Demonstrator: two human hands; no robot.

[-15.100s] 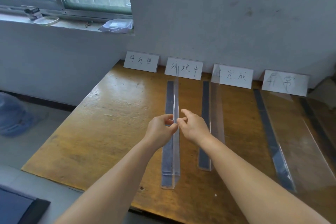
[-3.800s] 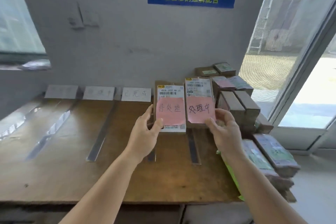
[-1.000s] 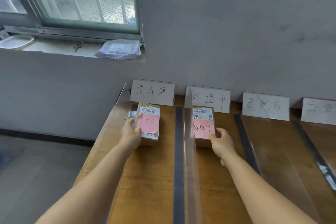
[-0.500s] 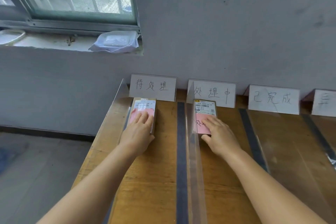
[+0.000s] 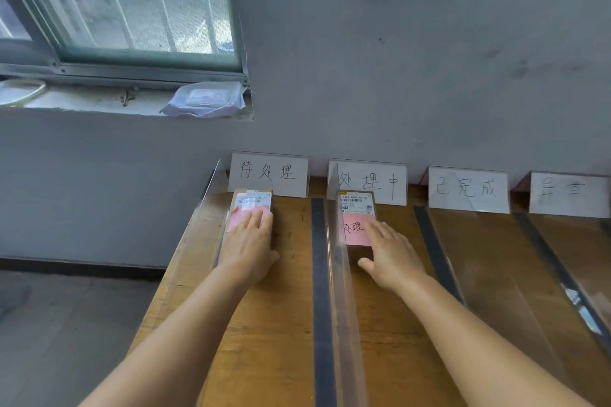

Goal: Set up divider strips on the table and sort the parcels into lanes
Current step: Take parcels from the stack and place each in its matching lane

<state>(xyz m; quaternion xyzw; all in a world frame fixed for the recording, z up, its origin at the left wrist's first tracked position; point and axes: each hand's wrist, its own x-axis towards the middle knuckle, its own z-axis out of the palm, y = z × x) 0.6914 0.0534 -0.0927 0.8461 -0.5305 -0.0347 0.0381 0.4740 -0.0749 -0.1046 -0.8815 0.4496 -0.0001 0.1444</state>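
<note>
On parcels [image 5: 252,208]: both flat hands [image 5: 248,249]

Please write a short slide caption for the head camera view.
Left hand and right hand press two parcels flat in adjacent lanes.

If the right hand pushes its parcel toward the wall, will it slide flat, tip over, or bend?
The parcel lies flat and low on the wooden table, so it probably slides without tipping. Its boxy edges suggest stiff cardboard, unlikely to bend under the right hand. The pink note on top may crease or shift under the fingers.
</note>
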